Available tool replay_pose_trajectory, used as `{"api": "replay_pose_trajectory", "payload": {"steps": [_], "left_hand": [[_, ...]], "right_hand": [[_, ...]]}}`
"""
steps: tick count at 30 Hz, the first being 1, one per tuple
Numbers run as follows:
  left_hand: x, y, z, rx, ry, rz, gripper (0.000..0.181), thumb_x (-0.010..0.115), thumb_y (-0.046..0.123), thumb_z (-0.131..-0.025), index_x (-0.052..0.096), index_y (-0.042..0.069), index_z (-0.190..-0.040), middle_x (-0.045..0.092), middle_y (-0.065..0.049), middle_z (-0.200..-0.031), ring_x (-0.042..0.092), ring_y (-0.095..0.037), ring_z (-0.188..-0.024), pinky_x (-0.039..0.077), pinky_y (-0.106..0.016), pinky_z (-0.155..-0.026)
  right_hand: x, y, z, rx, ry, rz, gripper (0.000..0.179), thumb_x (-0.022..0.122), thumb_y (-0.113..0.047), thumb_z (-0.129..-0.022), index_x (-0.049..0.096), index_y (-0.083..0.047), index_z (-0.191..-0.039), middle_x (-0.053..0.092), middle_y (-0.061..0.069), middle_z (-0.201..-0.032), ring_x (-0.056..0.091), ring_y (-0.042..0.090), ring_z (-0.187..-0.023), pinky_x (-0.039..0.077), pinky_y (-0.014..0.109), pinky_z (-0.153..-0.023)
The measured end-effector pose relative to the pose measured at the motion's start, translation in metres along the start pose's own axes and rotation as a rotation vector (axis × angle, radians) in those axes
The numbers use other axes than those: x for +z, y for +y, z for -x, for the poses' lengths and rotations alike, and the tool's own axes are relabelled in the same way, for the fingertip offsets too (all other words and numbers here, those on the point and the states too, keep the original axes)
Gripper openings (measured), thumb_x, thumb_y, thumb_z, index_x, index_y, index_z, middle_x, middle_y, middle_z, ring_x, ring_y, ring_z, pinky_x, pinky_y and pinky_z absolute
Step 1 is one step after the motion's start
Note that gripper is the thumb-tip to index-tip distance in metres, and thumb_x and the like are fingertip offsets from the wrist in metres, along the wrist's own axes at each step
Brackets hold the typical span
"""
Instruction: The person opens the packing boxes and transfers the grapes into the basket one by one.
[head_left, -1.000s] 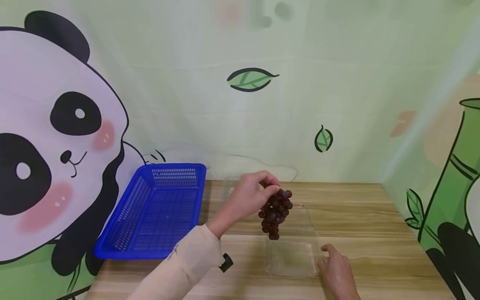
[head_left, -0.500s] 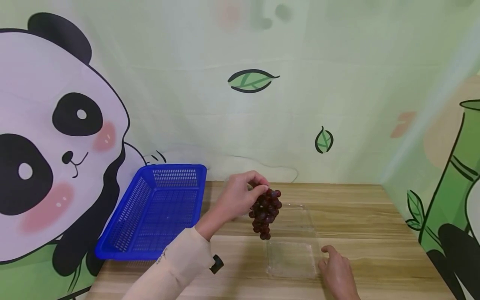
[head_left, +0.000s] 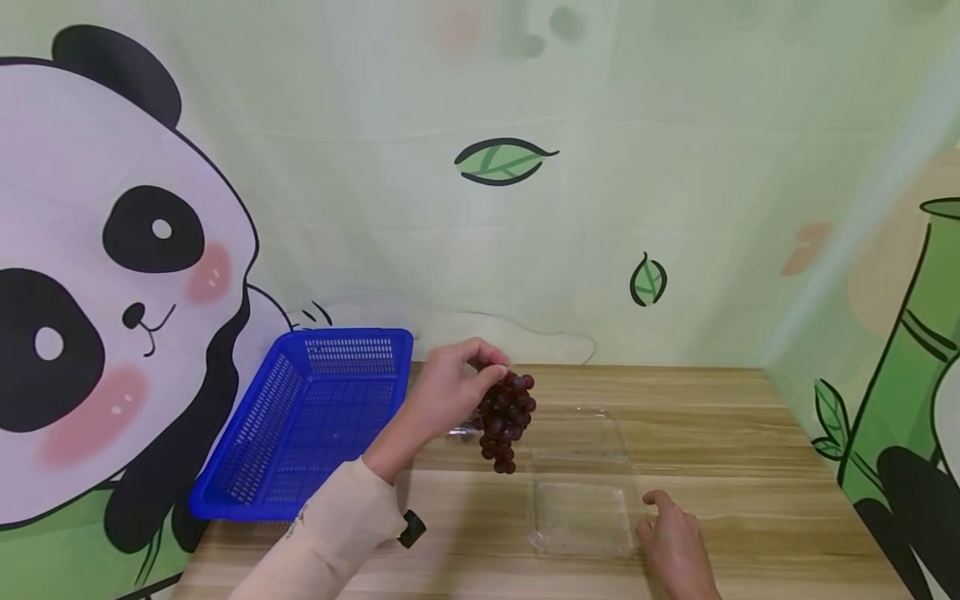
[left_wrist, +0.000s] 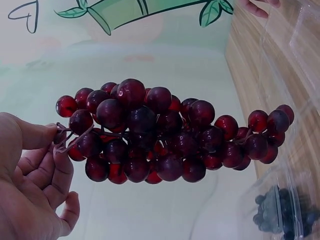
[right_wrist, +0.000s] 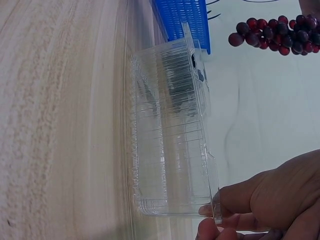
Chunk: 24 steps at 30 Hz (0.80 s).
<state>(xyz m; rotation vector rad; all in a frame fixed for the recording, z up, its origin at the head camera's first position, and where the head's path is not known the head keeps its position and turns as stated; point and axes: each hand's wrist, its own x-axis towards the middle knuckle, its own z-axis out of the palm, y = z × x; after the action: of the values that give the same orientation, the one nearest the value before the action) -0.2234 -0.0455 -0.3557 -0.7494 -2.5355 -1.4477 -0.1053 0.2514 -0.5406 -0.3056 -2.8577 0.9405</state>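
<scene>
Blue rectangular plastic basket: far left | left grip: pinched closed on thin stem of dark-red round-berried grape bunch, midair; slip could drop it | clear rectangular plastic box: on wooden counter; tug might tip it | right grip: pinching its rim

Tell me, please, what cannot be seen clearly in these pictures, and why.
Head view: most of the rear clear box, hidden by left grip and grapes.
Left wrist view: what the dark round pieces are, blurred behind that box's wall.
Left wrist view: most of the right grip, cut off by the top edge.
Right wrist view: most of the blue basket, cut off by the top edge.
</scene>
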Motion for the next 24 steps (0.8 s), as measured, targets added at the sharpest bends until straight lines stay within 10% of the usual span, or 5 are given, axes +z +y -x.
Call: {"api": "replay_pose_trajectory", "payload": {"steps": [24], "left_hand": [[-0.039,-0.017,0.016,-0.074,0.080,-0.045,0.005,0.070,0.011,-0.099,0.074,0.010,-0.101,0.072,0.000,-0.094,0.061,-0.018,-0.084,0.050,-0.037,-0.074]], "right_hand": [[0.000,0.001,-0.001,-0.024,0.027,0.022,0.035,0.060,0.002,-0.083,0.063,0.010,-0.117,0.042,-0.003,-0.055,0.049,0.023,-0.060,0.048,0.047,-0.062]]}}
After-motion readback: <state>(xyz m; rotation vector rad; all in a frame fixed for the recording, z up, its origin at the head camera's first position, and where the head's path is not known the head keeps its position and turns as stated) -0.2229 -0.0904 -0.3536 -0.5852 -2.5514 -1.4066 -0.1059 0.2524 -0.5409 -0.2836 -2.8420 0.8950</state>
